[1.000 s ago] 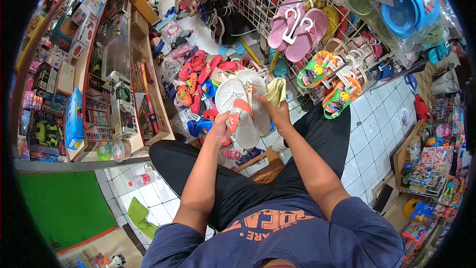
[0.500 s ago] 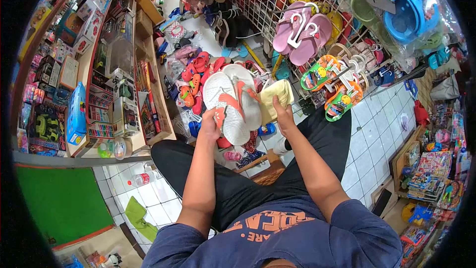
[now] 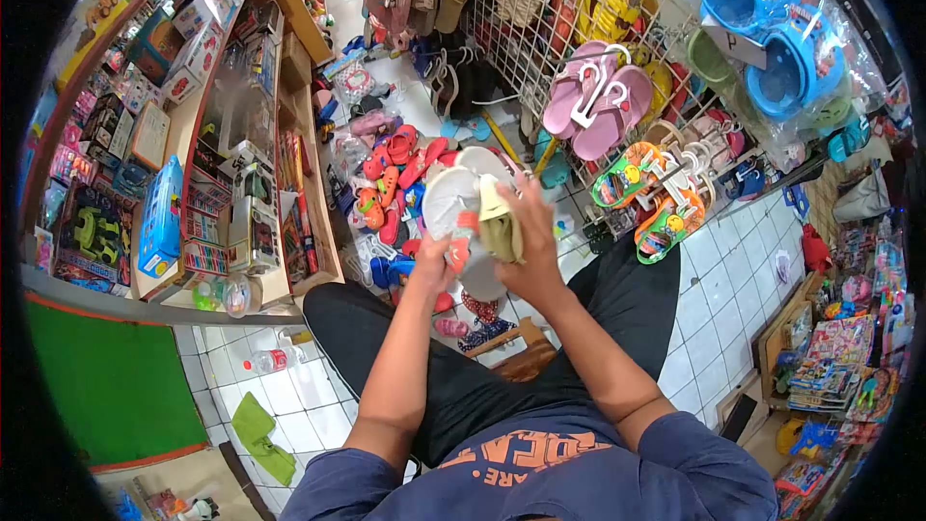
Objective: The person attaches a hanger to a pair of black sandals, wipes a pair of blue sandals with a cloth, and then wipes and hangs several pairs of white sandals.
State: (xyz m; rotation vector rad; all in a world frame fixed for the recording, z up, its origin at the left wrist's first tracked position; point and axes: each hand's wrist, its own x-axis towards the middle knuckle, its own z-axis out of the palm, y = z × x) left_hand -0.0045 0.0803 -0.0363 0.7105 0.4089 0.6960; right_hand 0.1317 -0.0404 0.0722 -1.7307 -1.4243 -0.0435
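Note:
A pair of white flip-flops [image 3: 446, 201] with orange-red straps is held up over my lap, soles side by side and somewhat blurred. My left hand [image 3: 436, 264] grips the pair low on the left, its fingers closed near an orange strap. Bunched in my right hand [image 3: 531, 249] is a pale yellow-green cloth [image 3: 500, 222], pressed against the right side of the flip-flops. Part of the second flip-flop is hidden behind the cloth and hand.
Loose colourful children's clogs [image 3: 384, 183] pile on the floor ahead. Pink sandals [image 3: 598, 106] and orange-green sandals [image 3: 656, 198] hang from a wire rack [image 3: 526, 48] at right. Toy shelves [image 3: 183, 275] stand left. A bottle [image 3: 272, 360] and a green cloth [image 3: 258, 434] lie on tiles.
My right hand has brought the cloth leftward onto the flip-flops, where it is now bunched instead of spread flat. The left hand and flip-flops have shifted slightly right and down.

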